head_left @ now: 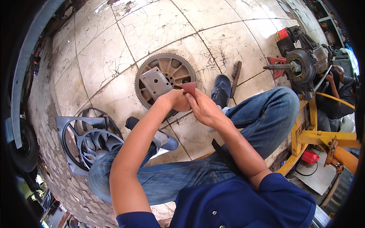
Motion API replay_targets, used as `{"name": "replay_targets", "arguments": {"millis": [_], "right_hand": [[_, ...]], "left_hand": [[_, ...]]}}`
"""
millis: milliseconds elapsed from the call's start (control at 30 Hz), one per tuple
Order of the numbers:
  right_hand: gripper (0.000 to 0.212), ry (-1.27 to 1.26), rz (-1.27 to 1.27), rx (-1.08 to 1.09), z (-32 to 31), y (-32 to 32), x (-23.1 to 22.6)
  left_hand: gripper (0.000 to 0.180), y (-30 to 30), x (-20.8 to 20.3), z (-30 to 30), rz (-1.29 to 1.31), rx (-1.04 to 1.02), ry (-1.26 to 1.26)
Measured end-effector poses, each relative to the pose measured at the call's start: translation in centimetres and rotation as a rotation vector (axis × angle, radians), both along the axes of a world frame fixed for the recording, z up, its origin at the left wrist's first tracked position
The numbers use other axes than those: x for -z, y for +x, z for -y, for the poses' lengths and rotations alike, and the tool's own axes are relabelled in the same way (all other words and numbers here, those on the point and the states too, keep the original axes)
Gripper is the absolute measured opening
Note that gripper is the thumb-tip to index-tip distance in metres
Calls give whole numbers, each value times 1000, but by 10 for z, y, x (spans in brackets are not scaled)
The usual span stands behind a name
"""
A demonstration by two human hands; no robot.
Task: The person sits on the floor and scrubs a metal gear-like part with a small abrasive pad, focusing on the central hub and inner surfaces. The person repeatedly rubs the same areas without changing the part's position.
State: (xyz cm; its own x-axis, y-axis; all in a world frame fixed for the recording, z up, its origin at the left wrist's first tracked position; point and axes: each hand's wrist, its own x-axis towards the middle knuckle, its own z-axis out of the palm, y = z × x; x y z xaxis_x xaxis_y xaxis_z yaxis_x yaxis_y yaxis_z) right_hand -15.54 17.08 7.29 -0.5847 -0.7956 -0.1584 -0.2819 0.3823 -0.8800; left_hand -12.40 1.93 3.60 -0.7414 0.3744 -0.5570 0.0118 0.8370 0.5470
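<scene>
A reddish-brown piece of sandpaper [190, 88] sticks up between my two hands, its upper part folded to a corner. My left hand [177, 100] is closed around its lower left side, fingers curled and partly hidden. From the right, my right hand [204, 108] pinches it with the thumb on top. Just beyond my hands, a toothed flywheel [163, 61] lies flat on the floor. Resting on the flywheel is a rectangular metal plate [156, 84] with several holes, close to my left hand.
A wire brush [236, 76] lies beside my right shoe [221, 89]. At left stands a grey fan shroud [67, 146]. On the right are a hub assembly [300, 64], a red stand [276, 60] and a yellow steel frame [319, 137]. Another person [340, 93] works behind them.
</scene>
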Motion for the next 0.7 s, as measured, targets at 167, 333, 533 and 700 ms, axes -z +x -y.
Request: {"name": "replay_targets", "arguments": {"millis": [167,333,533,700], "right_hand": [[46,200,65,85,0,-4,5],[34,268,-9,105,-5,-6,-3],[39,123,33,125,-7,-4,17],[41,293,152,103,-4,-7,19]], "left_hand": [[33,2,19,-3,-10,-104,28],[36,5,32,-3,65,-179,-28],[39,4,24,5,4,-200,19],[38,4,21,2,116,-228,24]]}}
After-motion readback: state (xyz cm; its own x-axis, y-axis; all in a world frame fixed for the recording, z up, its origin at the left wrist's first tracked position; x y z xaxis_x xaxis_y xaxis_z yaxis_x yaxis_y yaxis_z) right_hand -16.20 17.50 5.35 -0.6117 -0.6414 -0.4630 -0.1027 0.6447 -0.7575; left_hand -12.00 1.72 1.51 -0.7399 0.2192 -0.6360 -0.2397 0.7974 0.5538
